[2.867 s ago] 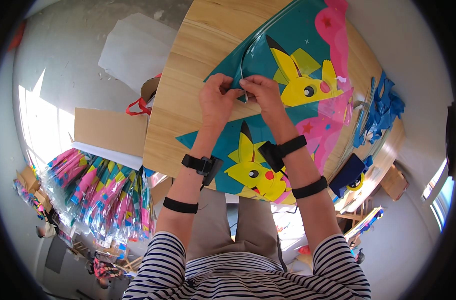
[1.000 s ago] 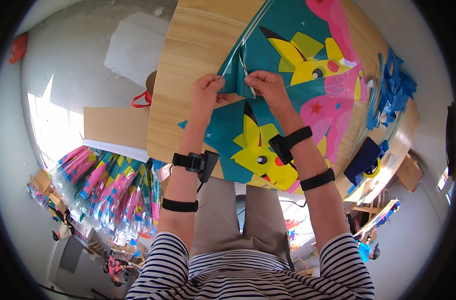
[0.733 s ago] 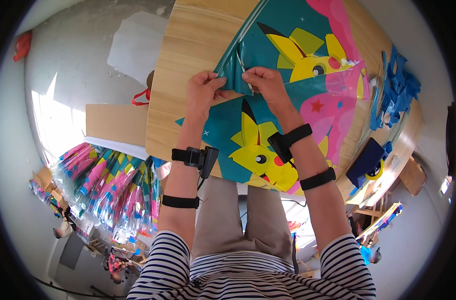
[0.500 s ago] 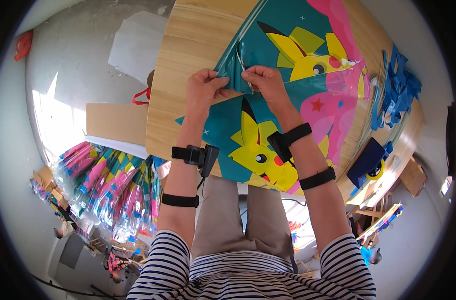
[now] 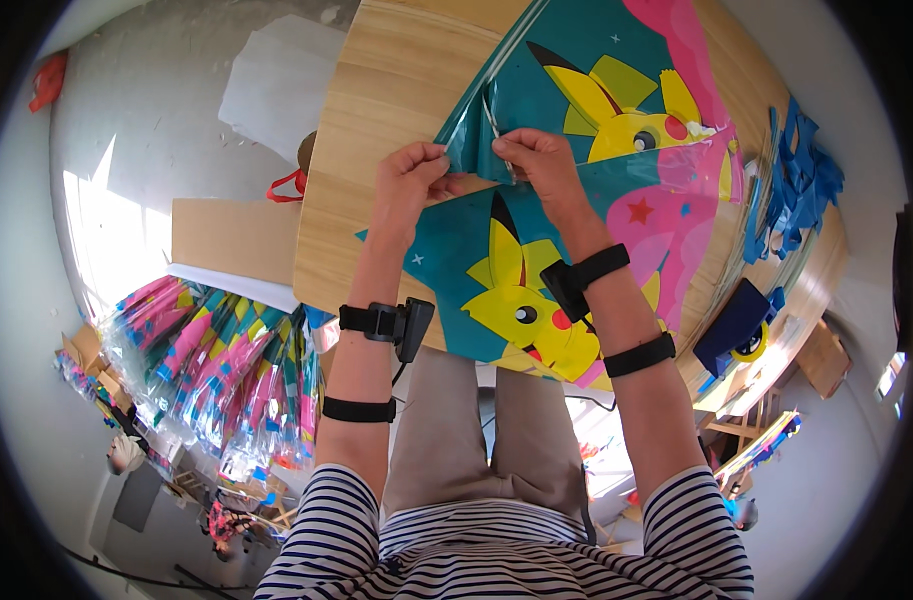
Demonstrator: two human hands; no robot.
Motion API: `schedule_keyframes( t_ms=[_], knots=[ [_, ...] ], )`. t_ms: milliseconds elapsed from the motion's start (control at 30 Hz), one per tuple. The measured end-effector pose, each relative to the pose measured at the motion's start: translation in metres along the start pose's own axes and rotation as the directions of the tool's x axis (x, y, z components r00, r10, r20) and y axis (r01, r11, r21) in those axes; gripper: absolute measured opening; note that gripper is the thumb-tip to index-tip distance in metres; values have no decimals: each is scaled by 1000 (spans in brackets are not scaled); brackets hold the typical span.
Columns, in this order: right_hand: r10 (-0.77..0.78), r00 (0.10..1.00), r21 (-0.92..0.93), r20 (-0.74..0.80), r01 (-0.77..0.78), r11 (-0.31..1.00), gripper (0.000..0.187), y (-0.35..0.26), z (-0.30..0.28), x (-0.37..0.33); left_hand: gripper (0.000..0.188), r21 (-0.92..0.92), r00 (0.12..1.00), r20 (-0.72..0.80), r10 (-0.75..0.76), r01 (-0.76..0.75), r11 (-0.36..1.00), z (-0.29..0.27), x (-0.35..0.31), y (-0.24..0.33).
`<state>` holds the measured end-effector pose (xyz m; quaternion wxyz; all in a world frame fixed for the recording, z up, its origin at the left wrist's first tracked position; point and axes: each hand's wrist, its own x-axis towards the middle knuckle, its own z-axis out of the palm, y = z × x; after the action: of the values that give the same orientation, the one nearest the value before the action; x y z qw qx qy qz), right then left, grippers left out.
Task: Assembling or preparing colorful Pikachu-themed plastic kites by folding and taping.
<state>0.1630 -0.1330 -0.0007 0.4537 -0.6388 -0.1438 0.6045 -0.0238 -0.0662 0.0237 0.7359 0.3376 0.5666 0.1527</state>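
Since the earlier frame, both hands have shifted slightly up the wooden table (image 5: 376, 120). My left hand (image 5: 406, 185) and right hand (image 5: 536, 160) pinch the teal kite (image 5: 536, 250) fold between them; its long axis runs away from me, nose pointing ahead.

The kite (image 5: 576, 200) lies on the table (image 5: 376, 150) — spare cut pieces (image 5: 791, 185) at its right edge, bundled packets (image 5: 216, 370) on the floor, lower left.

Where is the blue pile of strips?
In the head view, the blue strips lie on the right side of the wooden table, just beyond the kite the hands hold.
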Motion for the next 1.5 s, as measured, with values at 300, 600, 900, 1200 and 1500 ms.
schedule_keyframes(
  t_ms=[300,600,900,1200,1500],
  knots=[
    [8,1000,-37,5,-8,999,14,1,-1,-1,10,21,992,-15,122,-121,992,13,-6,-5],
    [29,999,-93,-32,-32,995,27,-9,8,0,12,664,819,-38,572,-407,627,54,-14,-16],
    [-11,1000,-35,9,11,999,16,6,1,3,23,733,752,-283,595,-230,640,26,-4,-11],
    [-7,1000,-39,-8,6,999,16,8,-1,5,21,807,747,-233,622,-208,553,30,3,-19],
    [-10,1000,-61,-17,9,998,16,6,0,4,21,639,750,-302,589,-300,708,34,-3,-16]
  ],
)
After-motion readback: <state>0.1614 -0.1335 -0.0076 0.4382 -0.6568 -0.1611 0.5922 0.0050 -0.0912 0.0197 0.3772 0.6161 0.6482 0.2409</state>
